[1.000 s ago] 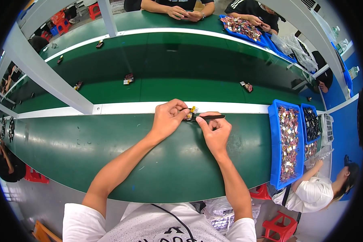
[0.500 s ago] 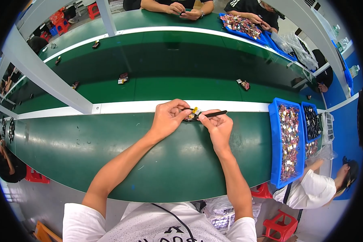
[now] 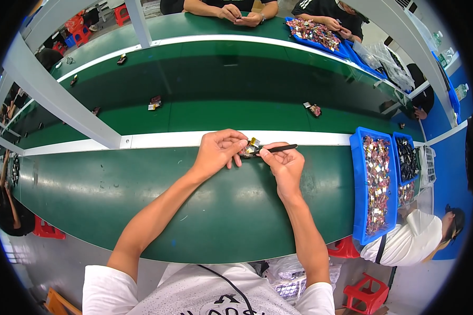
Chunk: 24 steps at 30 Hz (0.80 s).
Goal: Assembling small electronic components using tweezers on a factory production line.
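Observation:
My left hand (image 3: 214, 153) is closed around a small electronic assembly (image 3: 254, 142) with a yellow and silver piece, over the near edge of the white rail. Its finger and thumb pinch the left side, and the lower fingers hang loosely below. In my right hand (image 3: 286, 167) is a slim black tool that looks like tweezers (image 3: 286, 148), gripped between thumb and fingers. The tool's left end reaches the assembly; my fingers partly hide the exact contact.
A blue tray (image 3: 358, 184) full of small wired parts stands at the right, beside a smaller blue bin (image 3: 406, 157) of black pieces. Beyond the white rail (image 3: 310, 138), a green conveyor belt (image 3: 220, 113) carries scattered assemblies (image 3: 314, 109). Several people sit around.
The assemblies on the belt have shifted left. My left fingers have loosened slightly downward while both hands stay in nearly the same place. The person at right has leaned slightly.

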Available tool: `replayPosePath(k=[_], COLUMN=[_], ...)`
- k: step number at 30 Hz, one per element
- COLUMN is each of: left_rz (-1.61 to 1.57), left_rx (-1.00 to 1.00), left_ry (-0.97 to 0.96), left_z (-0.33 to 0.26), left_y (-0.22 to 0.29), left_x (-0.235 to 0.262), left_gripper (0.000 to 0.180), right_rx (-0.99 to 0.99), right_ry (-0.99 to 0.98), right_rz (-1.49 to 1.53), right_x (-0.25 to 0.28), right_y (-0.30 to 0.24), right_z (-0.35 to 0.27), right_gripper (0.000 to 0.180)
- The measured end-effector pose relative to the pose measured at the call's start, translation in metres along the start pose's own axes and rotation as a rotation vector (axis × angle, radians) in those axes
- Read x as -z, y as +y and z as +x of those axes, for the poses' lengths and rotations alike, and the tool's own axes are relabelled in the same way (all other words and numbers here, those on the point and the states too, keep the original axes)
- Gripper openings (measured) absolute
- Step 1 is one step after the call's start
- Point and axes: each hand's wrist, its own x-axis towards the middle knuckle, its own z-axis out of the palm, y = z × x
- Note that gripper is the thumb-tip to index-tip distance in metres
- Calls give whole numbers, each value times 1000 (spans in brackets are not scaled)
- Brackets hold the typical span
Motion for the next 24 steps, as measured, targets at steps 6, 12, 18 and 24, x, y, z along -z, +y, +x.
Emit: replayPosePath(k=[6, 12, 18, 24], left_rz=[-65, -92, -88, -98], left_rx=[-4, -10, -29, -36], left_ry=[-30, -43, -44, -38], left_z=[3, 4, 3, 4], left_y=[-4, -6, -7, -7], left_x=[5, 7, 8, 8], left_gripper=[24, 24, 24, 24], right_rx=[243, 499, 500, 475], right_ry=[19, 81, 72, 74], right_rz=[-166, -346, -375, -364], right_x=[-2, -8, -11, -11], right_y=[6, 12, 11, 12], right_z=[-5, -7, -7, -7], right_gripper=[6, 10, 8, 8])
